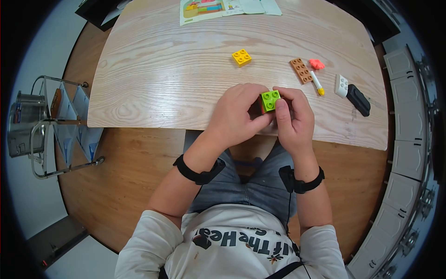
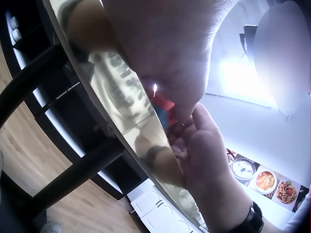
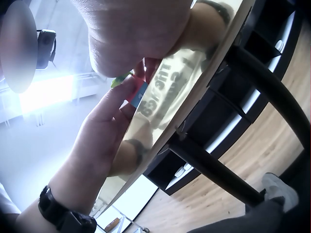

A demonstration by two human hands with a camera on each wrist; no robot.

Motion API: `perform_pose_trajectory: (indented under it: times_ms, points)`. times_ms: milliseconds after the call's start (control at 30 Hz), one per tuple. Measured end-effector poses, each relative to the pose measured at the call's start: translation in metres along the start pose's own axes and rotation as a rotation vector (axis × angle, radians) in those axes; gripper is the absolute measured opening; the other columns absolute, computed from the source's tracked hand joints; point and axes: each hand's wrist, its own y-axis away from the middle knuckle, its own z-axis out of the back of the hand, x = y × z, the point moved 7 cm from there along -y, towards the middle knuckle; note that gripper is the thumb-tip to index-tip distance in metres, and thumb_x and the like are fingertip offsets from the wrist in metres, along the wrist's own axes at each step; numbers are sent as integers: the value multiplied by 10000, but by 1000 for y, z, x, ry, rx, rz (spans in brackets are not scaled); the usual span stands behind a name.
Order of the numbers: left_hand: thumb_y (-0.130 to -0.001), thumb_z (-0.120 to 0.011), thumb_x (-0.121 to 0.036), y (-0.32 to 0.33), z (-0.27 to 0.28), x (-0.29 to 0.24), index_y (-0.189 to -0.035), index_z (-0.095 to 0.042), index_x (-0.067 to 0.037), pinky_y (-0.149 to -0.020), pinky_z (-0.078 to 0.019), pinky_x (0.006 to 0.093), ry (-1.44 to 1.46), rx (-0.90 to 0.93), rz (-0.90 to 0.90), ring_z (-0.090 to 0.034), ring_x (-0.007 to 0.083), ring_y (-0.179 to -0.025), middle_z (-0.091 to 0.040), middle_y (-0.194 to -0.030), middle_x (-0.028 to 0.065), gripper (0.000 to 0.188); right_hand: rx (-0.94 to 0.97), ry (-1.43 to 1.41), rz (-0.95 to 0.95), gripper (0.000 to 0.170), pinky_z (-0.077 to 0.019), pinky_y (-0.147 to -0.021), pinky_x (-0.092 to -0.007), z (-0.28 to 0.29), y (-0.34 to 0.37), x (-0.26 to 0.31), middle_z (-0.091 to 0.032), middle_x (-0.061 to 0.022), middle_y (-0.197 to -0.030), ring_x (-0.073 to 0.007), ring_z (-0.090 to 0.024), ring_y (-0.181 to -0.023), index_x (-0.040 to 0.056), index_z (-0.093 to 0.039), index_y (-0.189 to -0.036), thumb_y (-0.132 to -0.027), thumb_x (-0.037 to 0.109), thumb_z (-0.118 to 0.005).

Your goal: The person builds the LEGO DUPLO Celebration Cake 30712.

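At the table's near edge, both hands hold a small stack of toy building bricks. A lime green brick (image 1: 270, 101) with round studs is on top, a red brick (image 3: 139, 86) under it and a blue brick (image 3: 138, 99) at the bottom. The left hand (image 1: 238, 113) grips the stack from the left, its fingers curled behind it. From the other side the right hand (image 1: 298, 118) grips it, with the thumb against the green brick. In the left wrist view the fingers hide much of the stack; only parts of the red and blue show.
A yellow brick (image 1: 241, 58) lies beyond the hands. To the right are a brown studded plate (image 1: 301, 71), a coral piece (image 1: 317, 64), a white stick with a yellow end (image 1: 317, 83), a white brick (image 1: 341, 85) and a black object (image 1: 358, 100). Printed sheets (image 1: 204, 14) lie at the far edge.
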Motion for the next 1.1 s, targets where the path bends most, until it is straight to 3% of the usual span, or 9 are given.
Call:
perform_pose_trajectory:
  times_ms: [100, 600, 700, 800, 900, 1000, 1100]
  points:
    - [-826, -883, -159, 2, 1, -1, -1201, -693, -57, -879, -576, 413, 11, 48, 27, -720, 339, -1008, -737, -1096, 140, 433, 2, 10, -6, 216, -551, -761, -307, 0, 1, 1, -694, -117, -1035, -193, -680, -842, -4, -711, -1226, -1057, 130, -699]
    - [-817, -877, -176, 4, 2, 3, -1187, -693, -60, -851, -572, 435, 76, -14, 49, -694, 356, -994, -726, -1081, 124, 429, 14, 23, 6, 217, -552, -740, -301, -3, -1, 4, -698, -112, -1037, -181, -678, -824, -4, -712, -1222, -1057, 138, -709]
    - [-831, -881, -120, 3, 5, 0, -1226, -681, -47, -872, -577, 378, 50, 27, 40, -715, 281, -999, -722, -1117, 124, 449, 26, 35, 7, 218, -549, -735, -300, -3, -2, 5, -700, -111, -1035, -181, -678, -820, -4, -712, -1216, -1059, 147, -711]
    - [-836, -881, -121, 2, 4, 1, -1230, -683, -46, -878, -579, 380, 45, 20, -26, -716, 273, -1005, -723, -1120, 121, 447, 29, 40, 21, 218, -546, -731, -301, -1, -2, 5, -700, -112, -1033, -182, -678, -818, -4, -711, -1208, -1061, 157, -712]
    - [-793, -884, -155, 1, 2, 4, -1184, -693, -60, -862, -569, 441, 117, 24, 24, -691, 353, -996, -727, -1079, 121, 445, 18, 26, 7, 213, -544, -727, -301, -1, 0, 3, -700, -112, -1028, -183, -677, -817, -3, -711, -1199, -1060, 158, -712]
    - [-790, -882, -153, 1, 1, 4, -1177, -694, -60, -862, -568, 442, 124, 41, 56, -692, 353, -993, -727, -1079, 121, 440, 11, 23, 6, 198, -542, -722, -302, 0, -1, 4, -698, -110, -1021, -182, -673, -812, -3, -711, -1183, -1053, 146, -711]
    - [-830, -879, -113, 1, 2, 0, -1232, -687, -47, -907, -578, 377, 76, 64, 12, -720, 275, -1024, -725, -1121, 119, 451, 9, -2, 0, 181, -535, -713, -299, -3, -3, 1, -695, -104, -1012, -178, -663, -803, -2, -713, -1161, -1041, 133, -713]
